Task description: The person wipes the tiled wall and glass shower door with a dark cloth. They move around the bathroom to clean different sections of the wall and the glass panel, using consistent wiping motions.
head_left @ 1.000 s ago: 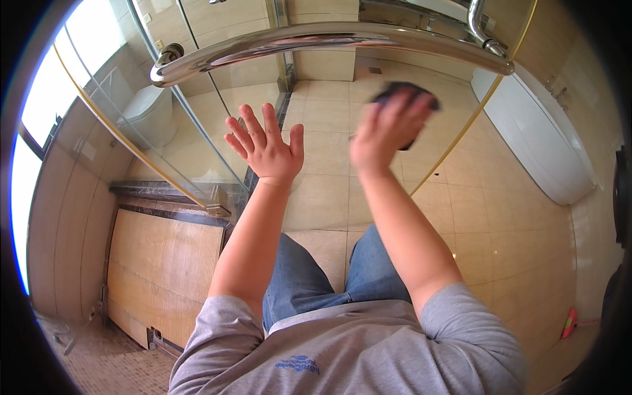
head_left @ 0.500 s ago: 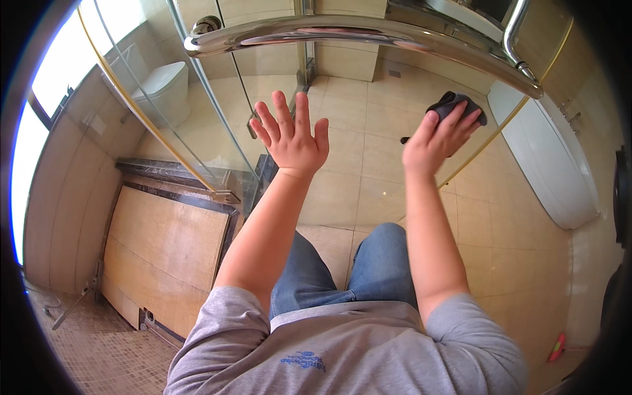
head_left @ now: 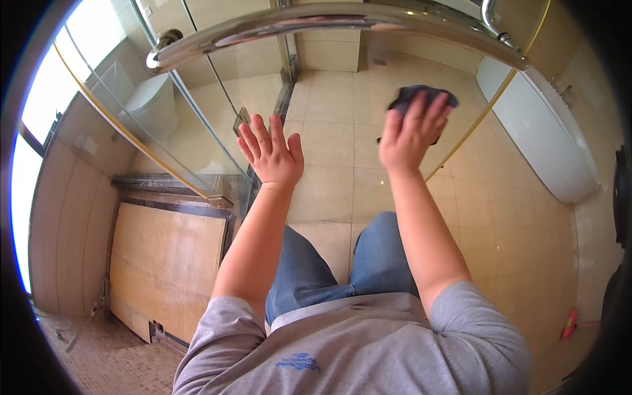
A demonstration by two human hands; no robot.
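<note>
My right hand [head_left: 408, 138] lies over a dark cloth [head_left: 431, 96], its fingers bent across it. The cloth is held against the clear glass panel [head_left: 329, 148] in front of me and is slightly blurred. To its left, my left hand [head_left: 272, 155] is raised with spread fingers and an empty palm side toward the glass. Whether that palm touches the glass I cannot tell. Beyond both hands, a thick shiny metal bar [head_left: 296, 25] runs across the top of the view.
Behind glass at the far left stands a white toilet [head_left: 148, 99]. A white bathtub [head_left: 540, 128] lines the right side. A ribbed tan panel [head_left: 164, 260] is at lower left, near mosaic tiles [head_left: 125, 365]. Something red [head_left: 569, 322] lies at lower right.
My right hand has moved left with the cloth, away from the panel's gold edge. The left hand appears lower and farther left, while the whole view has also shifted.
</note>
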